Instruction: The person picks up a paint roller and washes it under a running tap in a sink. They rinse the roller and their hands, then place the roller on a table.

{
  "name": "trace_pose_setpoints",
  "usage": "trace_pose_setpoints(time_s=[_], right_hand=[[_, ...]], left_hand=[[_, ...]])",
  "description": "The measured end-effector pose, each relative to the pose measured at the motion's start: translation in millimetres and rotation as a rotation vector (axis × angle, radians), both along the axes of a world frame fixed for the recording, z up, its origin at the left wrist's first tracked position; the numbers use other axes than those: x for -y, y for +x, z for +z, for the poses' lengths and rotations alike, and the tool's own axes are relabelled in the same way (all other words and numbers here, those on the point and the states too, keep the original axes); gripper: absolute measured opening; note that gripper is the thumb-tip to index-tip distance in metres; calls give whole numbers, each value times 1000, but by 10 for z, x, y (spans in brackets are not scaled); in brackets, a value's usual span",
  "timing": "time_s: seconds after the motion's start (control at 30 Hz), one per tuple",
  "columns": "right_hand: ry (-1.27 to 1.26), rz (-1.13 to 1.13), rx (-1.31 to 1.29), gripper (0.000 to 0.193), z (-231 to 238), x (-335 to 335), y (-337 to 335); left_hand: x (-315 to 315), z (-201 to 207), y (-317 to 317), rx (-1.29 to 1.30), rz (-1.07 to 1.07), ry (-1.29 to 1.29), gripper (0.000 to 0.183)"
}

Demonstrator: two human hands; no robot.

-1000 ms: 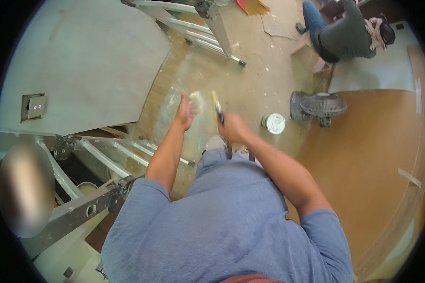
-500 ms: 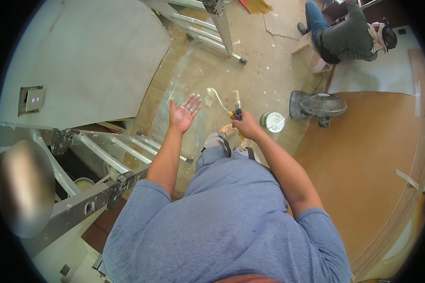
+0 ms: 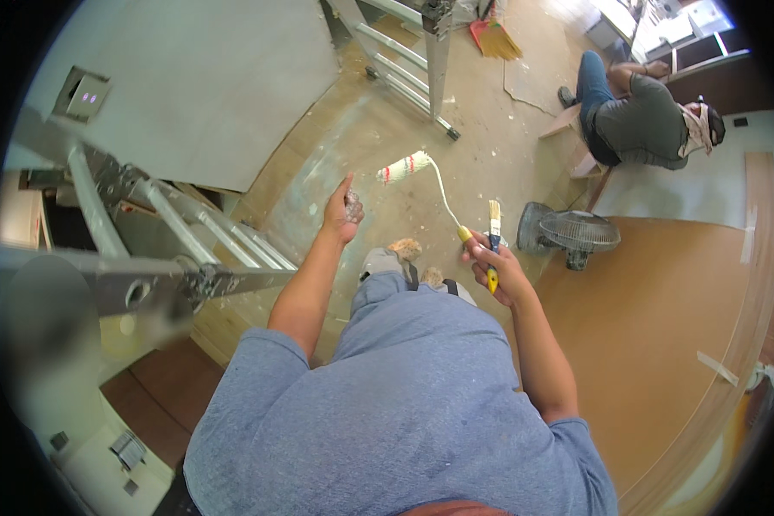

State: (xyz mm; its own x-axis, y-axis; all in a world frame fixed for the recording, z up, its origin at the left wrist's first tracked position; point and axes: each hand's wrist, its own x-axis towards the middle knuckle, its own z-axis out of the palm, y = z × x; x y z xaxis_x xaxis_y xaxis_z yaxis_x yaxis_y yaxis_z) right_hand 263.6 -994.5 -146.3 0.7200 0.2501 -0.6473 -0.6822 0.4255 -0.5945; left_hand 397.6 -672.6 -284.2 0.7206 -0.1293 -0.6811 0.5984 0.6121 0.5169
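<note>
Right of centre, in front of the person's trunk, the right hand is closed around 2 tools, a paint roller and a paintbrush. Its fingers wrap both handles together, with the roller's yellow grip at the fingertips and the brush's yellow handle end poking out below. The brush stands bristles away from the body. The roller's thin white frame bends out and leftward, so its pale, red-striped sleeve sits beyond the 2 hands, between them and nearer the left hand, though apart from it.

That left hand has 1 digit pointing away from the body and its other fingers curled inward, whitish smears on them; how tightly they fold cannot be told.

Both forearms reach forward, the right elbow bent out to the side. Beneath them, near the shoes, lies the stained floor. Just beyond the right hand stands a fan, beside a brown panel. Farther off, a co-worker sits on a stool. A metal ladder is left of the left forearm.
</note>
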Motion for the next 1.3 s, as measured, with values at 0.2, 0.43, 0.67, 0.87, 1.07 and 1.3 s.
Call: trace_pose_setpoints(time_s=[0.2,0.43,0.67,0.87,1.07,1.3], right_hand=[[61,50,9,53,143,294,-407],[64,205,-35,50,-48,622,-890],[232,465,-97,49,-59,333,-953],[398,806,-125,59,172,-620,-680],[465,1013,5,62,414,-2348,-837],[511,890,-28,50,593,-4472,-1004]], left_hand=[[64,193,-642,134,42,-406,38],[139,920,-1929,90,331,-510,45],[-394,646,-3308,293,534,-546,43],[-1015,487,-4323,299,774,-456,45],[-1861,450,-4749,271,1014,-399,42],[-3157,568,-5471,385,1007,-361,44]])
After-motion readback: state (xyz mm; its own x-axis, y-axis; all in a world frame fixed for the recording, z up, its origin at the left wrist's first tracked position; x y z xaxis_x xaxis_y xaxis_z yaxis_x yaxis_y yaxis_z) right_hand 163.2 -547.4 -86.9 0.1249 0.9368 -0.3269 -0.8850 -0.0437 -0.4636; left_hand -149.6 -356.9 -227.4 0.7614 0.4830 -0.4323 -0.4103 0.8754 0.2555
